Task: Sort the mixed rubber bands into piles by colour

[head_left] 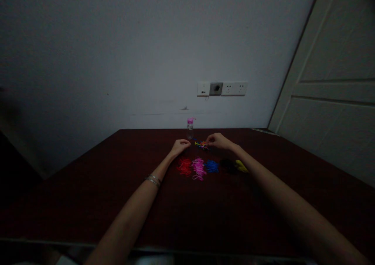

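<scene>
Standing upright just behind the mixed-colour strands (202, 144), a pink-topped clear bottle (190, 128) is too dim inside to read. The right hand (217, 140), fingers bunched narrow, is at the strands; the left hand (180, 146), also narrow, is near them; whether either grips any, I cannot tell.

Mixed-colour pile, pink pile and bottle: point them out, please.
Mixed-colour pile (202, 144), head view: middle strands.
Pink pile (198, 167), head view: middle strands.
Bottle (190, 128), head view: body, below the pink cap.
</scene>
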`<state>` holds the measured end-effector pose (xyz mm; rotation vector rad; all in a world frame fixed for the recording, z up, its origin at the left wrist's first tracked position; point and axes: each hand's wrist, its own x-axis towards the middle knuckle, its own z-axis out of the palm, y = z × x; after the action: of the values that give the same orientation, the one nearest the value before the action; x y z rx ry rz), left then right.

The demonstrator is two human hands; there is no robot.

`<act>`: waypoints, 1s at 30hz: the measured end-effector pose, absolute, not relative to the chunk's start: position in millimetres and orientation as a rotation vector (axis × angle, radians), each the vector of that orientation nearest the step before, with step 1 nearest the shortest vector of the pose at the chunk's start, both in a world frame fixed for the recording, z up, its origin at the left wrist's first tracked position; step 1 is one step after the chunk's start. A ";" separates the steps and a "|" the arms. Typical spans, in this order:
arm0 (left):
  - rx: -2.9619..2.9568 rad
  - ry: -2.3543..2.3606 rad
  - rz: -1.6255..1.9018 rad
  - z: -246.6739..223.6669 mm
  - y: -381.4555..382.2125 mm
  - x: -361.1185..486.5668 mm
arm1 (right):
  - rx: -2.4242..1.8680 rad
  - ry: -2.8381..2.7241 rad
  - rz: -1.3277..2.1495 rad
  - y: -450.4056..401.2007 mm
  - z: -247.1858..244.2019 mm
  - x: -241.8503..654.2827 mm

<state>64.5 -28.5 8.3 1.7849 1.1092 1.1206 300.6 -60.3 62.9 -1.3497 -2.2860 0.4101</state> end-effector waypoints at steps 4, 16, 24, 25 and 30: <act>1.932 1.008 0.974 21.8 -35.2 75.2 | -1.302 -2.328 0.385 -63.0 69.1 288.1; 2.003 0.877 0.810 28.3 -50.8 98.2 | -1.274 -2.277 0.451 -68.8 71.7 286.2; 2.045 0.928 0.792 27.2 -49.1 94.2 | -1.327 -2.192 0.444 -78.5 71.4 297.0; 2.062 0.928 0.776 27.3 -49.2 94.1 | -1.326 -2.171 0.450 -80.7 70.6 300.1; 2.200 0.857 0.696 37.1 -60.5 102.5 | -1.357 -2.034 0.500 -91.0 61.5 326.0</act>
<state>102.5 -60.5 37.1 2.2000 0.8574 0.6956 326.0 -91.0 61.5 -1.3568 -2.0338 0.5002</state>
